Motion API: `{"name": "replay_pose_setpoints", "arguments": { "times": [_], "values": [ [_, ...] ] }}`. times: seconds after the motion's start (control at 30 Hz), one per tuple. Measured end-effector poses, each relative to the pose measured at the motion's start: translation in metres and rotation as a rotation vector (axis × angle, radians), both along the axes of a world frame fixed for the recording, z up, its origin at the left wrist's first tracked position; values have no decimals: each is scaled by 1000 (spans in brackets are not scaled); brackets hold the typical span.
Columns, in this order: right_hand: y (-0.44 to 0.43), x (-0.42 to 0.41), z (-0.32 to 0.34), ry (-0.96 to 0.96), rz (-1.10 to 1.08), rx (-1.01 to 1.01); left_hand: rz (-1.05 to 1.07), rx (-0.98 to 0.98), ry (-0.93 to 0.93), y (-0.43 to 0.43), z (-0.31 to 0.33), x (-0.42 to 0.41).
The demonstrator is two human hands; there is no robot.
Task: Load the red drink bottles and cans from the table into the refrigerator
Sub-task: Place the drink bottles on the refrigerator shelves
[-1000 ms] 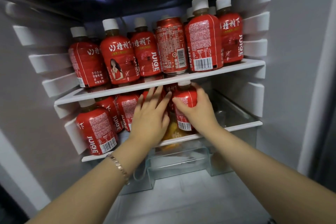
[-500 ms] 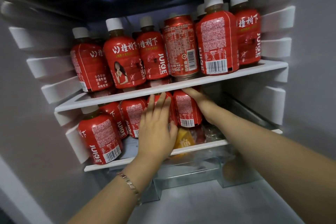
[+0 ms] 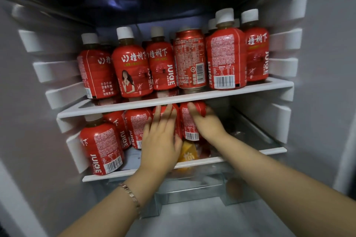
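Observation:
I look into an open refrigerator. Its upper shelf (image 3: pixel 240 90) carries several red juice bottles with white caps and one red cola can (image 3: pixel 189 59). The lower shelf (image 3: pixel 273 151) holds several more red bottles. My right hand (image 3: pixel 206 121) grips a red bottle (image 3: pixel 189 125) on the lower shelf, fingers curled round its upper part. My left hand (image 3: pixel 160 138) lies flat with straight fingers against the neighbouring bottle (image 3: pixel 178 121) on its left. The caps of the middle bottles are hidden by the upper shelf.
An orange packet (image 3: pixel 187 155) lies on the lower shelf below the hands. A clear drawer (image 3: pixel 192 184) sits under that shelf. White side rails (image 3: pixel 285 44) line both walls. The lower shelf's right part holds no bottles.
My right hand has pushed the bottle deeper onto the lower shelf, next to the others. My left hand has stayed flat against the neighbouring bottle. The camera moved closer.

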State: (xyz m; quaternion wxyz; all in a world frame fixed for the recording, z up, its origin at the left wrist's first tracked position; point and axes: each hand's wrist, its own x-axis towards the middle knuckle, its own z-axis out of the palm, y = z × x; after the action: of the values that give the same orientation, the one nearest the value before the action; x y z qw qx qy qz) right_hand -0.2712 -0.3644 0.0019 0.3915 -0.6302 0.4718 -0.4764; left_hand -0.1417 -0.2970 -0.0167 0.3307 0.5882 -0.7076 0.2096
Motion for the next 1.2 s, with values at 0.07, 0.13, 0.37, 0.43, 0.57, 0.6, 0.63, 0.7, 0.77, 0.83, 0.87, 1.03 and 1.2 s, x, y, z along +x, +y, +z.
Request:
{"name": "replay_pose_setpoints", "arguments": {
  "times": [0.07, 0.13, 0.37, 0.43, 0.57, 0.6, 0.63, 0.7, 0.77, 0.83, 0.87, 1.03, 1.2],
  "values": [
    [19, -2, 2, 258, -54, 22, -23, 0, 14, 6, 4, -1],
    [41, -5, 13, 566, -21, 47, -77, -78, 9, 14, 9, -2],
    [110, -45, 105, 548, 16, -129, -340, -501, 245, 48, 84, -11],
    [113, -54, 124, 396, -173, -363, -237, -540, 286, 46, 106, -9],
    [91, -64, 147, 336, -534, -694, 64, -377, 437, 23, 141, 0],
    [80, -65, 146, 406, -517, -609, 126, -303, 454, 16, 149, 4],
    [72, -63, 143, 475, -504, -537, 189, -239, 458, 8, 155, 8],
    [60, -55, 133, 530, -520, -515, 307, -127, 481, -6, 164, 20],
    [50, -49, 123, 444, -570, -571, 352, -76, 542, -14, 164, 28],
    [45, -46, 119, 297, -599, -606, 290, -152, 600, -15, 156, 31],
    [44, -45, 118, 246, -595, -629, 217, -224, 634, -13, 150, 31],
    [58, -38, 110, -85, -525, -788, -176, -601, 625, 26, 131, 18],
    [94, -36, 76, -315, -607, -981, -454, -632, 518, 69, 104, -3]
  ]
}}
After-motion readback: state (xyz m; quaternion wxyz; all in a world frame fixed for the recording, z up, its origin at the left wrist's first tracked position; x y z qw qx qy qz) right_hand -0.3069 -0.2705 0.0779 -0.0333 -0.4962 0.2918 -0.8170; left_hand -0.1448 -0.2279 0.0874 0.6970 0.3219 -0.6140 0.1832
